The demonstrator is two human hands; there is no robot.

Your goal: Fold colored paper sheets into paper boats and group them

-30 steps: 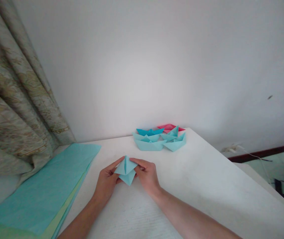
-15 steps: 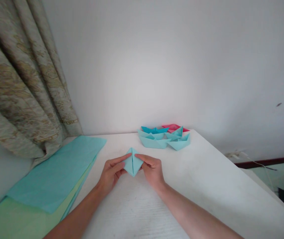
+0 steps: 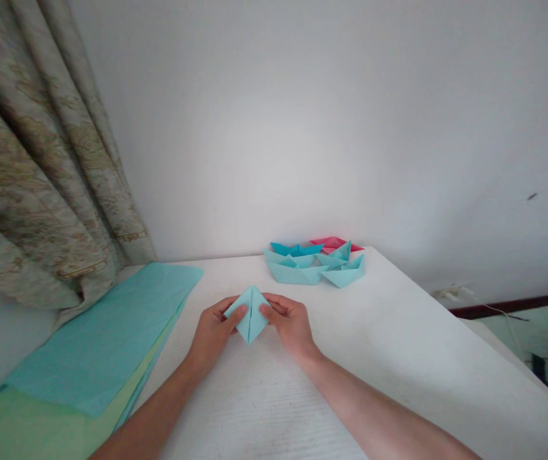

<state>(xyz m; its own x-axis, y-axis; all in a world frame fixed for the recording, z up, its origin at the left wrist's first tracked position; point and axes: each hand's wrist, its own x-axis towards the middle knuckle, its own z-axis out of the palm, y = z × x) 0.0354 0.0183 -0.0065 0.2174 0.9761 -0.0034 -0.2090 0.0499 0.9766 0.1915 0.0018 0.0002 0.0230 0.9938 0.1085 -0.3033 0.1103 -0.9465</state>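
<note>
Currently held: a pale blue folded paper (image 3: 250,324), diamond-shaped, a seam running from its top corner to its bottom one. It sits between both hands over the tabletop (image 3: 379,364); whether it touches the surface, I cannot tell.
Left hand (image 3: 211,332): narrowed on the paper's left side, thumb on the front, fingers mostly behind.
Right hand (image 3: 293,327): pinching the right side likewise, its thumb just beside the seam.
Change: a second ago a lower flap stuck out beneath an upper one; half a second ago the forefingers lay on the upper edges. Now one diamond faces forward, and the thumbs press its front.
Meaning: the flaps look squared up, I judge, and the grip seems even on both sides.
Boats: a pink boat (image 3: 334,244), a deep blue boat (image 3: 297,250) and pale blue boats (image 3: 297,275) cluster beyond, near the wall (image 3: 274,128).
Sheets: a blue sheet (image 3: 96,338) overlaps a green sheet (image 3: 38,421), beside the curtain (image 3: 53,160).
</note>
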